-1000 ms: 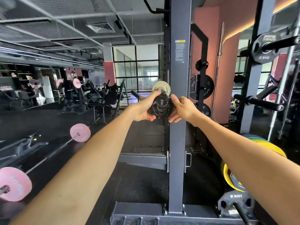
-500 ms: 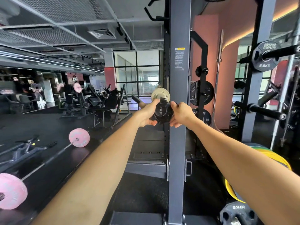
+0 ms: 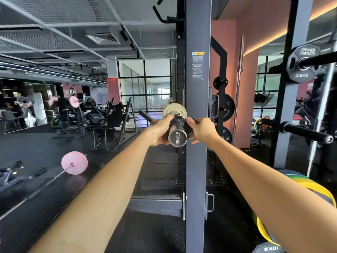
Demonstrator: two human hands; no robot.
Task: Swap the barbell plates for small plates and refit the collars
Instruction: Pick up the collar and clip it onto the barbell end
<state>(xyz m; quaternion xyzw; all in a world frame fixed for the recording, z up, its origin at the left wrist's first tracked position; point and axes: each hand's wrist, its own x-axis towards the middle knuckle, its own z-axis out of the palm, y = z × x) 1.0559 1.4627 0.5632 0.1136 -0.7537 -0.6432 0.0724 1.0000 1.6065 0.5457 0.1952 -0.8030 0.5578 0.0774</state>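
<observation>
**Both hands on the collar at the sleeve end**

The barbell sleeve (image 3: 177, 133) points at the camera, its end cap reading 1500LB. The left hand (image 3: 158, 131) and the right hand (image 3: 202, 129) curl around a dark collar (image 3: 179, 123) on the sleeve, one from each side. Just behind the collar sits one small pale plate (image 3: 174, 110). The sleeve lies beside the grey rack upright (image 3: 197, 106). On the floor to the left rests one other barbell, one pink plate (image 3: 74, 165) showing on it.
</observation>
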